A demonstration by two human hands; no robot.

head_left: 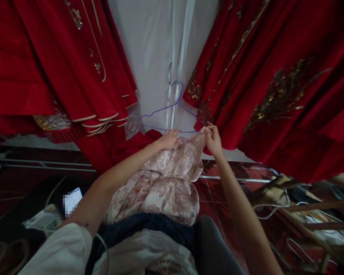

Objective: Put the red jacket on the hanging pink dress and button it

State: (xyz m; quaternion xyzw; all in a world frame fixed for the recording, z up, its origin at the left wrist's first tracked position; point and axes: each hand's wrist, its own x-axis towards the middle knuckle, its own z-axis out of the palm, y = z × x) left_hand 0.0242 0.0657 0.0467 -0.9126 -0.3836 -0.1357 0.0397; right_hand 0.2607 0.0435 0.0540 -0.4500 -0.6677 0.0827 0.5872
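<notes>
A pale pink brocade garment [160,191] with a shiny floral pattern lies across my lap, its upper part raised in front of me. My right hand [213,139] is closed in a pinch on its upper right corner, close to the right end of a purple hanger [157,111]. At the garment's top edge, my left hand [169,139] has its fingers bent onto the cloth; part of the grip is hidden. The thin hanger is upright beyond both hands, its hook at a white door handle. Whether the cloth is fastened to it, I cannot tell.
Red embroidered garments [83,76] hang at the left, and more red garments [263,84] with gold decoration hang at the right. White doors [149,49] stand between them. A lit phone [73,200] lies at the lower left. Wooden bars [323,206] and cables are at the lower right.
</notes>
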